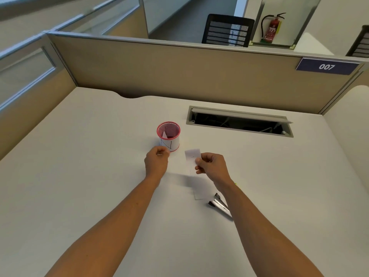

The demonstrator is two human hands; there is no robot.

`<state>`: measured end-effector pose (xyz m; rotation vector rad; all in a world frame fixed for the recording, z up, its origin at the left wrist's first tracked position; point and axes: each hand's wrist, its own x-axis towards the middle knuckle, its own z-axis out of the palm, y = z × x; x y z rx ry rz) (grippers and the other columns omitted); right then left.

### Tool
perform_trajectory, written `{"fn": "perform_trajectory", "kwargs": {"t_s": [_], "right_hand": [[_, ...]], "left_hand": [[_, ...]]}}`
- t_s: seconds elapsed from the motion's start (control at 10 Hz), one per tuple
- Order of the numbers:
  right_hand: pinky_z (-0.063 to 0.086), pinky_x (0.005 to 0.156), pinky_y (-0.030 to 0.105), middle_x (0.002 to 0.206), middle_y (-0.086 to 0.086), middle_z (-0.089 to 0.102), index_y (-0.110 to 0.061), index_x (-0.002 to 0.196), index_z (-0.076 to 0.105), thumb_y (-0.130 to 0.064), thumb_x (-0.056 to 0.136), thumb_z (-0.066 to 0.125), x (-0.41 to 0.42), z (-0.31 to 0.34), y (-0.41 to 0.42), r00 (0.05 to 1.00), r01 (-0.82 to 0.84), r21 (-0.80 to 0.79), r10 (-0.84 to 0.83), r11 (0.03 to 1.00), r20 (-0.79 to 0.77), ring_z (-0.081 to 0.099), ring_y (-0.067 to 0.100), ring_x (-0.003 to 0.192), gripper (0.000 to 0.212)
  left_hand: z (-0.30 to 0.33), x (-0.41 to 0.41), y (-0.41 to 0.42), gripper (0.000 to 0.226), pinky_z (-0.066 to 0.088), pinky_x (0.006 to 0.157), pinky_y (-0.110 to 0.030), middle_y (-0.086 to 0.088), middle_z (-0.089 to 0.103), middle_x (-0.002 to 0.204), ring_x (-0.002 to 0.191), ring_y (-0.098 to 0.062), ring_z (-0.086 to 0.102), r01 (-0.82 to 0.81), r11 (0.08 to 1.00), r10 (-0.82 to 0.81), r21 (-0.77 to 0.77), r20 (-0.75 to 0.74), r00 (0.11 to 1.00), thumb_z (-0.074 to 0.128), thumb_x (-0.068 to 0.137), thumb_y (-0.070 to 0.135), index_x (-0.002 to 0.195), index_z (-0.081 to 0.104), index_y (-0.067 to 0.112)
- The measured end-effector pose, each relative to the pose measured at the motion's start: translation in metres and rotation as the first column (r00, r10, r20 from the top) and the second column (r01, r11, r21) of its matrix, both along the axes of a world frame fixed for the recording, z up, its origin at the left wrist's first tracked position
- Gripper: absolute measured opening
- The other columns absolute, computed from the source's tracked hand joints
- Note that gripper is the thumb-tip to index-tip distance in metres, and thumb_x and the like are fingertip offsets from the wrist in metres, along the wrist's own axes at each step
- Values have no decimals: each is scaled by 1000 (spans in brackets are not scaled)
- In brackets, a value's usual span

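My right hand [210, 165] pinches a small white slip of paper [192, 158] between thumb and fingers, just above the white desk [89, 176]. My left hand [156, 161] is curled and pinches something small and thin, too small to name. Right behind that hand stands a pink mesh cup [169, 135] with a white paper band around it and a paper scrap inside. Another white paper [199, 188] lies flat on the desk under my right wrist. Beside my right forearm lie metal binder clips [219, 204].
An open cable tray slot [239, 121] is cut into the desk at the back right. A beige partition [179, 70] with a "007" label [326, 66] closes off the far side. Beyond it are an office chair [227, 30] and a fire extinguisher [272, 28].
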<state>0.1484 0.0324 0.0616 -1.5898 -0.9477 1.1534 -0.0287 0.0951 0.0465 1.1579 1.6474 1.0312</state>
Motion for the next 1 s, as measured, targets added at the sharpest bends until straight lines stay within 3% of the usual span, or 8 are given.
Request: {"fn": "perform_trajectory", "kwargs": {"t_s": [0.1, 0.3, 0.4, 0.5, 0.6, 0.7, 0.8, 1.0], "right_hand": [[59, 60, 31, 82, 19, 69, 0, 104, 68, -3, 89, 63, -3, 11, 22, 993, 6, 18, -8, 1000, 122, 66, 19, 59, 16], [61, 62, 33, 76, 11, 72, -9, 107, 58, -7, 88, 66, -15, 35, 71, 959, 16, 85, -39, 996, 281, 70, 20, 62, 21], [52, 48, 17, 77, 9, 71, -9, 101, 60, -7, 88, 66, -22, 41, 98, 929, 1, 106, -40, 994, 369, 68, 14, 57, 15], [44, 41, 11, 84, 10, 69, -11, 93, 58, -7, 87, 66, -30, 41, 123, 897, -34, 107, -17, 994, 441, 67, 14, 57, 10], [58, 57, 26, 93, 12, 66, -13, 92, 58, -8, 87, 66, -40, 36, 141, 858, -55, 60, 17, 997, 514, 68, 22, 72, 10], [61, 68, 38, 94, 11, 63, -12, 91, 58, -8, 86, 66, -47, 27, 151, 812, -69, -3, 58, 998, 581, 65, 26, 81, 10], [50, 60, 26, 85, 5, 62, -12, 88, 60, -18, 89, 67, -53, 21, 153, 775, -87, -17, 79, 996, 627, 63, 21, 76, 9], [51, 74, 33, 97, 9, 67, -7, 97, 67, -19, 88, 70, -59, 12, 148, 769, -85, -19, 78, 996, 635, 62, 22, 86, 15]], "left_hand": [[5, -3, 25, 22, 48, 88, -29, -7, 65, 116, 99, -20, 59, -65, 997, 67, 31, -71, 995, 64, 90, 16, 112, 64, 11], [11, -7, 65, 38, 45, 90, -31, -12, 63, 121, 103, -21, 59, -157, 986, 163, 59, -125, 979, 67, 87, 25, 121, 62, 8], [11, -9, 79, 37, 47, 91, -34, -13, 67, 114, 104, -27, 61, -166, 984, 174, 68, -155, 972, 69, 86, 24, 118, 64, 7], [9, -10, 88, 32, 50, 91, -34, -12, 69, 109, 98, -27, 64, -162, 986, 168, 48, -157, 973, 70, 84, 20, 113, 68, 6], [7, -9, 92, 24, 56, 87, -39, -11, 72, 101, 87, -27, 67, -129, 991, 133, 33, -152, 979, 68, 84, 16, 105, 71, 6], [6, -8, 94, 16, 59, 79, -39, -7, 72, 85, 77, -27, 68, -126, 990, 134, 60, -151, 979, 66, 83, 11, 95, 74, 5], [6, -7, 94, 14, 58, 74, -33, -9, 72, 84, 72, -23, 65, -130, 989, 139, 67, -147, 979, 67, 82, 11, 92, 74, 5], [2, -9, 95, 16, 60, 77, -38, -6, 71, 82, 75, -24, 68, -145, 987, 151, 63, -114, 982, 73, 81, 15, 93, 74, 5]]}}
